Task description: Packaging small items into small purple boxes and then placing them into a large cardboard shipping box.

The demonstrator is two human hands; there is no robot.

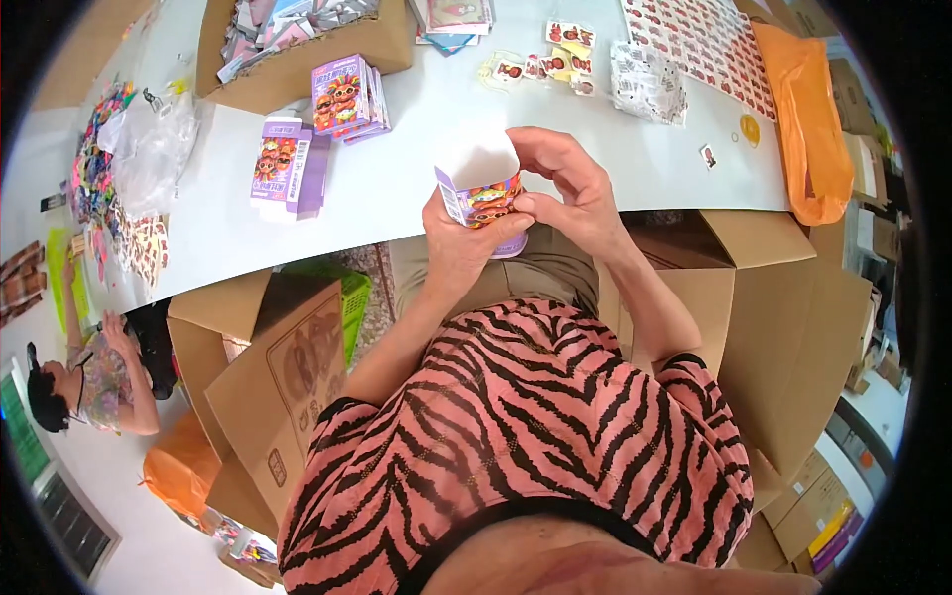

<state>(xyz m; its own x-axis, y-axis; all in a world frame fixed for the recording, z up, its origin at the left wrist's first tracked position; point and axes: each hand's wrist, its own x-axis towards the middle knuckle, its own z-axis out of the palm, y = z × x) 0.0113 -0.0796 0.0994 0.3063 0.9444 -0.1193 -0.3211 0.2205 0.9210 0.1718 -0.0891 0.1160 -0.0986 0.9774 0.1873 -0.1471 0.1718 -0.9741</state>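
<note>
A small purple printed carton [486,198] is held between my two hands just off the table's near edge, its white inner flap raised. My left hand [454,243] grips it from the left and below, thumb across the printed front. On the other side, my right hand [570,188] holds the carton's right edge, with the thumb on the front and the index finger at the flap. Left of them on the table stands another purple carton [281,169]. Close by it lies a stack of flat purple cartons [342,96].
An open cardboard box [297,99] of small packets sits at the back left. Sticker sheets [699,50], clear bags [650,84] and an orange bag [808,129] lie to the right. Open cartons [783,327] flank my lap. Another person [99,372] works at far left.
</note>
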